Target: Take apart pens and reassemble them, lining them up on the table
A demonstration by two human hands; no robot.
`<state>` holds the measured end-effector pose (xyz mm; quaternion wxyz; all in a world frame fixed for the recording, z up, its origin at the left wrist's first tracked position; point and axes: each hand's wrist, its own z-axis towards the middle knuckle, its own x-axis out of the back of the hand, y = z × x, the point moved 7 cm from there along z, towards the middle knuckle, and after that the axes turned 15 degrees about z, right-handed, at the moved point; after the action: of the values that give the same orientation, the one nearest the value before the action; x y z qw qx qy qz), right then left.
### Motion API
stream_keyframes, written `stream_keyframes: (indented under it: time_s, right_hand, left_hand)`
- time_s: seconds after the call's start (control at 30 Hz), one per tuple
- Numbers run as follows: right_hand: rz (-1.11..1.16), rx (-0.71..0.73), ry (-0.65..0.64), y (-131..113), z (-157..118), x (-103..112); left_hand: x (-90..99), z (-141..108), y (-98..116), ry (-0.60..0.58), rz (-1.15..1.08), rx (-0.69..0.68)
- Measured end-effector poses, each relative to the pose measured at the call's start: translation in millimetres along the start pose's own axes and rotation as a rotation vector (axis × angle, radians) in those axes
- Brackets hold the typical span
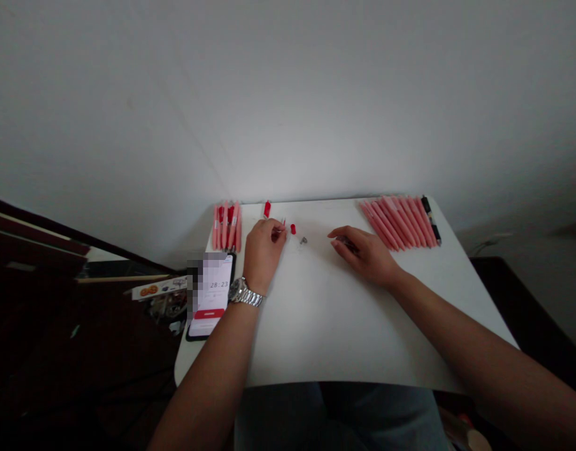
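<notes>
My left hand (264,248), with a metal watch on its wrist, rests over the table's far left part. Its thumb and fingertips pinch a small thin piece, partly hidden, with a reddish tip. Just right of it lie a short red cylinder (293,229) and a small silvery part (303,240). A red part (267,208) lies beyond the hand, by the far edge. Across a gap, my right hand (360,252) has curled fingers, thumb and index tips slightly apart. Something small and dark shows within them, too unclear to name.
On the white table (335,332), several pink pens (228,228) stand in a row at far left. More pink pen-shaped pieces (401,222) lie at far right beside a black one (431,219). A phone (213,307) showing a timer lies left. A wall (288,113) rises behind.
</notes>
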<state>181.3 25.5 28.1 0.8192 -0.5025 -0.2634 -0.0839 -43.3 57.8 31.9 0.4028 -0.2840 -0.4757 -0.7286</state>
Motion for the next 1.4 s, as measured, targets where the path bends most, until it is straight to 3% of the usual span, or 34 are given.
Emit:
stream_keyframes:
  time_s: [0.83, 1.17, 1.4]
  right_hand:
    - [-0.002, -0.010, -0.010, 1.2, -0.4, -0.9]
    - [0.036, 0.066, -0.019, -4.9, 0.4, 0.7]
    - [0.026, 0.144, -0.063, -7.1, 0.5, -4.5]
  left_hand:
    - [1.3, -0.1, 2.6, -0.028, 0.037, 0.015]
    - [22.0, 0.6, 13.9, 0.170, 0.050, -0.020]
    - [27.6, -3.0, 32.5, 0.179, -0.089, -0.163]
